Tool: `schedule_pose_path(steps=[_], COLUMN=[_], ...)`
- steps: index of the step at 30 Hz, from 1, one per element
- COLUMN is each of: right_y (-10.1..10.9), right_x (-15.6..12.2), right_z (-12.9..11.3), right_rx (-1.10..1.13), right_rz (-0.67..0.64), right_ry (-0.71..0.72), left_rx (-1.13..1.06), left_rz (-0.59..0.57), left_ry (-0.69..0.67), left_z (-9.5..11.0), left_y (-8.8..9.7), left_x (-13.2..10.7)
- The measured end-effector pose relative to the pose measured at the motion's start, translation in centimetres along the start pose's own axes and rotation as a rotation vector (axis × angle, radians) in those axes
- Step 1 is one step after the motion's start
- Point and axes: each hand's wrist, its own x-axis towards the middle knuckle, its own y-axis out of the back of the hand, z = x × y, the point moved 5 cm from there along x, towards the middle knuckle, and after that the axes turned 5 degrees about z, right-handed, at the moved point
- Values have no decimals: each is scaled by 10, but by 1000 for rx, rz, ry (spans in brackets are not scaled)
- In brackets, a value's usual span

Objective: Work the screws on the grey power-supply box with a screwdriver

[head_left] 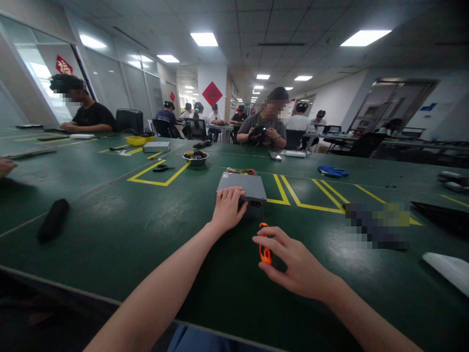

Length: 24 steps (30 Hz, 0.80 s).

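Green workbench (110, 244): grey metal case (242, 186) lies crosswise, left hand (227, 210) spread flat on it; right hand (293, 264) narrowly grips orange tool (265, 249), long axis toward the case.

The flat metal housing (241, 187) lies on the counter (110, 244), with a bowl of small parts (195, 158) behind it to the left. A work glove (332, 171) lies behind it to the right, and a small tool (265, 249) stands, apparently, just before it.
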Motion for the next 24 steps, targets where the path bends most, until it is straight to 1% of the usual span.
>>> schedule_pose_path(steps=[2,4,6,8,11,14,17,19,21,24], right_y=[-2,-3,-2,-1,0,-1,-2,-2,0,2], right_x=[0,-1,-1,-1,0,0,0,0,0,0], right_z=[-1,1,4,6,4,0,-1,1,3,2], right_rx=[-43,-51,-25,16,54,38,15,23,45,47], right_rz=[-12,25,81,104,31,-54,-17,36,62,17], right_ry=[31,38,16,-14,-46,-19,16,3,-27,-41], left_rx=[0,1,0,-1,-1,2,4,4,6,11], left_rz=[-3,-4,-5,-6,-7,-9,-7,-5,-9,-16], left_ry=[2,3,4,4,1,1,8,11,11,14], left_z=[0,1,1,1,0,1,0,1,1,1], left_y=[0,1,1,1,1,1,1,2,2,1], left_x=[0,0,0,0,0,0,0,0,0,1])
